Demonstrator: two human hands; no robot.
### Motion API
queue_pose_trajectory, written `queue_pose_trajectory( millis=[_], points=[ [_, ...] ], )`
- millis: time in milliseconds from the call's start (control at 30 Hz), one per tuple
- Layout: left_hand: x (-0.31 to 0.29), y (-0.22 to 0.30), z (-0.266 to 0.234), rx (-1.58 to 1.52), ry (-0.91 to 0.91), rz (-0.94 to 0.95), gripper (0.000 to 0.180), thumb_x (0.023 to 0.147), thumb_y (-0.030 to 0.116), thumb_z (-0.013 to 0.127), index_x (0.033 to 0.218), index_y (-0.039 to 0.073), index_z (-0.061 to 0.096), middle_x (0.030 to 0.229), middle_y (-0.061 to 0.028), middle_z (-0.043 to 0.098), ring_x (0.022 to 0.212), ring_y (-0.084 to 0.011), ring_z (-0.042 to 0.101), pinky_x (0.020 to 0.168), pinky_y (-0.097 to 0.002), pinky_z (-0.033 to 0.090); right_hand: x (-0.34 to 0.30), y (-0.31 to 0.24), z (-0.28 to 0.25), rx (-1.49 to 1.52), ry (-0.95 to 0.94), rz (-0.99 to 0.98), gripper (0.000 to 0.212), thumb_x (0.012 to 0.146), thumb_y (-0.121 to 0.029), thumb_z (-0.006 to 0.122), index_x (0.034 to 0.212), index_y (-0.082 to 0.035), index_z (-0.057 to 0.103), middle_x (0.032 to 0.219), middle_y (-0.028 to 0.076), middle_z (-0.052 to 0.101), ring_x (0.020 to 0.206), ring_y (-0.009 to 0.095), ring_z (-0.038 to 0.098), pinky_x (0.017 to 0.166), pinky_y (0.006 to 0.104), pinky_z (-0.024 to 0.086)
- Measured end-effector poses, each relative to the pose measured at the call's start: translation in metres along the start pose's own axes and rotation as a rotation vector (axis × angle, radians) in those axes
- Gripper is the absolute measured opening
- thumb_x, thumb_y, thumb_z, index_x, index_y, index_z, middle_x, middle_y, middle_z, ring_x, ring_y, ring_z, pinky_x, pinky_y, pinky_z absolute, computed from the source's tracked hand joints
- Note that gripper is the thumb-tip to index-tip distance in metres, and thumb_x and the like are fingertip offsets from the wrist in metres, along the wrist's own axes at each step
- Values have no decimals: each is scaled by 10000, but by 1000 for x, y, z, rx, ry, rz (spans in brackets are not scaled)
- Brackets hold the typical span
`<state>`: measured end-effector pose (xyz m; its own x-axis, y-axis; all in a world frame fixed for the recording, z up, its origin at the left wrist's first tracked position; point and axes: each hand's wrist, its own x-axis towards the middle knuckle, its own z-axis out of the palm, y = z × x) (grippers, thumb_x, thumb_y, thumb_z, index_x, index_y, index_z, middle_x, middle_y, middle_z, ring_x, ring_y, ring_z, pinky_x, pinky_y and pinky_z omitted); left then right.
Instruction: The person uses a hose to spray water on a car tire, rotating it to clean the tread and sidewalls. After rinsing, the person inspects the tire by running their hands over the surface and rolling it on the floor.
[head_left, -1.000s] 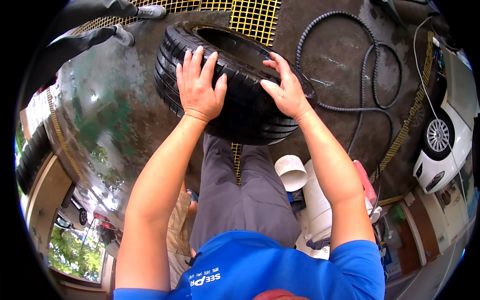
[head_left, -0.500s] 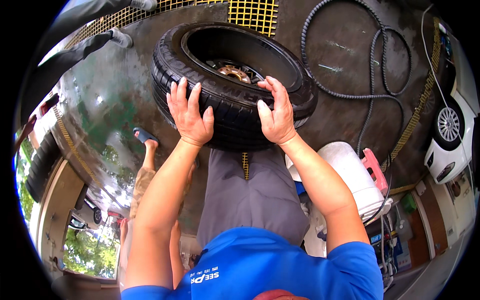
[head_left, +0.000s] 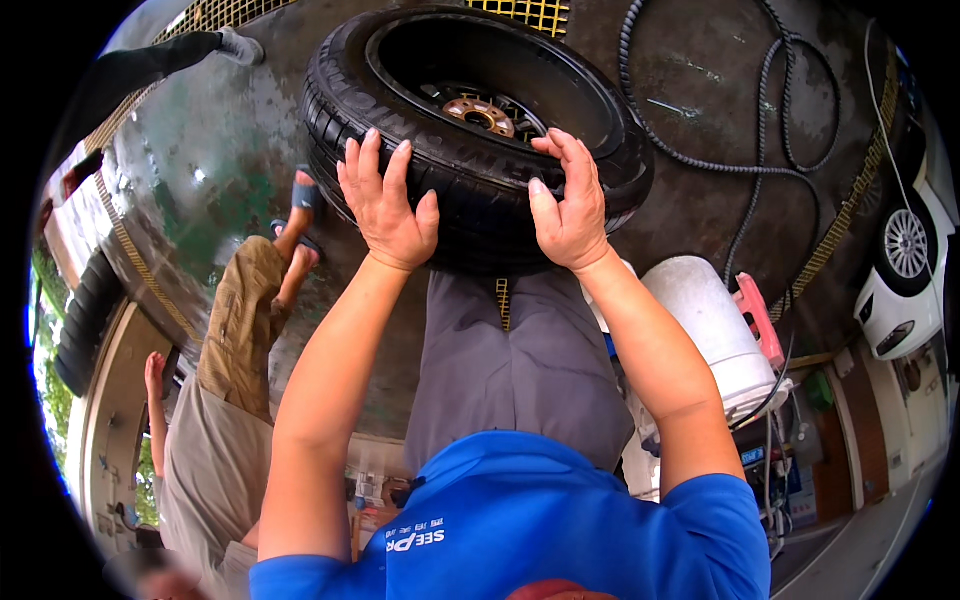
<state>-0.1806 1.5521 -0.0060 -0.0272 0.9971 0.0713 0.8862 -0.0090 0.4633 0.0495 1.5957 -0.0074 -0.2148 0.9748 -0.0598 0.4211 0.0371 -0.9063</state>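
Observation:
In front of my legs a black car wheel (head_left: 497,115), a tyre on its rim, stands tilted with its hollow inner side facing up. The hub with a copper-coloured centre shows deep inside. My left hand (head_left: 388,205) lies against the near left of the tyre, fingers spread over its shoulder. On the near right my right hand (head_left: 572,205) bears on the same tyre, thumb up and fingers bent over its edge. Between them the two hands hold the wheel. The tyre's underside is hidden, so I cannot tell what it rests on.
A dark ribbed hose (head_left: 762,168) lies coiled on the wet floor (head_left: 690,75) to the right. Nearer stand a white bucket (head_left: 705,315) and a pink container (head_left: 759,315). A white car (head_left: 905,300) is far right. Another person (head_left: 215,430) is close on my left; another leg (head_left: 150,75) shows beyond.
My view has shifted, so wheel and hands appear higher and slightly right, with my hands still on the tyre. The person on my left has moved, and more of their body shows.

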Motion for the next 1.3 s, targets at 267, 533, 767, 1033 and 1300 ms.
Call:
queue_pose_trajectory(
  millis=[267,533,767,1033,1300],
  points=[
    [8,1,-3,3,2,-1,615,776,311,609,1346,97,519,1488,-209,373,1400,-441,288,1143,-566,170,6,0,1,-20,15,-29,592,744,-44,630,1302,26,448,1134,165,628,1088,351,581,1065,476,351],
    [26,3,-3,23,16,12,585,807,305,593,1346,90,523,1479,-205,386,1387,-437,309,1132,-562,195,22,-6,-6,-112,0,-78,642,708,-105,693,1301,-15,465,1131,121,633,1108,321,580,1072,522,334],
    [53,10,1,47,29,4,534,849,284,583,1344,88,535,1463,-191,412,1372,-422,334,1127,-548,223,48,-6,-16,-186,-76,-137,711,690,-213,746,1319,-46,462,1175,88,612,1150,288,552,1088,565,287],
    [84,18,4,72,29,-16,514,854,284,599,1331,100,545,1448,-183,425,1363,-416,349,1114,-560,245,80,-1,-27,-232,-153,-94,779,714,-265,756,1380,-61,407,1240,78,583,1183,284,533,1102,596,247],
    [101,26,10,79,23,-25,511,857,302,604,1330,119,550,1449,-169,430,1358,-410,356,1113,-562,245,96,9,-36,-248,-237,-8,802,756,-321,730,1426,-80,361,1290,85,556,1241,297,492,1111,633,209]
  ],
)
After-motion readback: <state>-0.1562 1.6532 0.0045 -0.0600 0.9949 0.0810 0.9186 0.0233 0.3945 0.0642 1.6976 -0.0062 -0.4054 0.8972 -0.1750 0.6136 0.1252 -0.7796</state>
